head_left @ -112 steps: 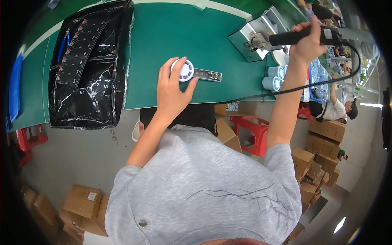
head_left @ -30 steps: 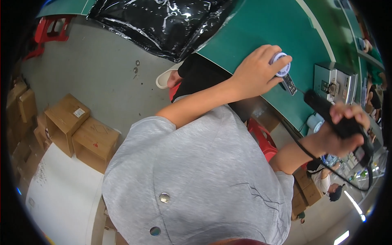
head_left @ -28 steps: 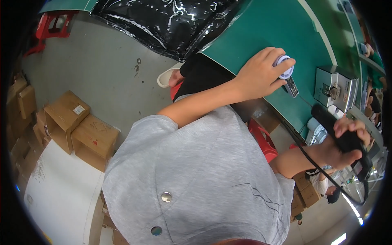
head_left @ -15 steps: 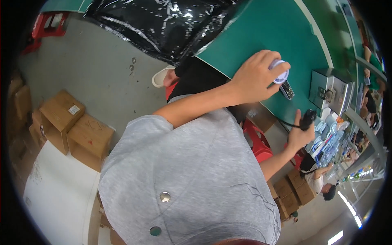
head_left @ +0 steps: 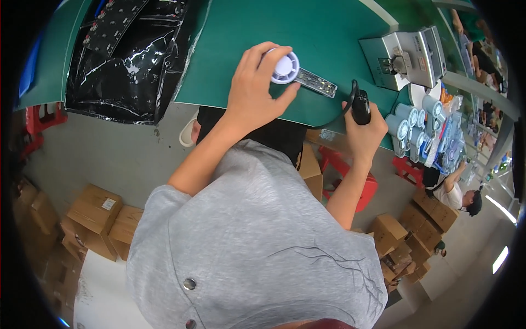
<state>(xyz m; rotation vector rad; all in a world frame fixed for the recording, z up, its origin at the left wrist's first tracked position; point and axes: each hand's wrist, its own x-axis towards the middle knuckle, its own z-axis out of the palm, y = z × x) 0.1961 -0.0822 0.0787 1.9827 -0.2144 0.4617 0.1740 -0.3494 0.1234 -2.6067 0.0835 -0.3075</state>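
My left hand (head_left: 255, 88) is closed around the round head of a pale lavender handheld fan (head_left: 285, 68), just above the green tabletop (head_left: 230, 27). The fan's handle (head_left: 318, 83) points to the right; its cover is off and a circuit board shows inside. To the right, my right hand (head_left: 366, 129) grips a black corded hand tool (head_left: 360, 107), held upright near the table's front edge. Its black cable (head_left: 342, 115) loops over and down to the left. The tool's tip is hidden, so I cannot tell its exact kind.
A silver metal machine (head_left: 383, 60) stands at the right of the table, with several light-blue handheld fans (head_left: 405, 129) beyond it. At left lies a shiny black plastic bag (head_left: 131, 77) with circuit boards (head_left: 112, 24) on it. Cardboard boxes (head_left: 96, 211) and a red stool (head_left: 361, 192) stand below.
The view has swung, so the bag, table and machine sit differently. The fan's handle now shows more fully, and the right hand has come up beside the handle's end with the black tool.
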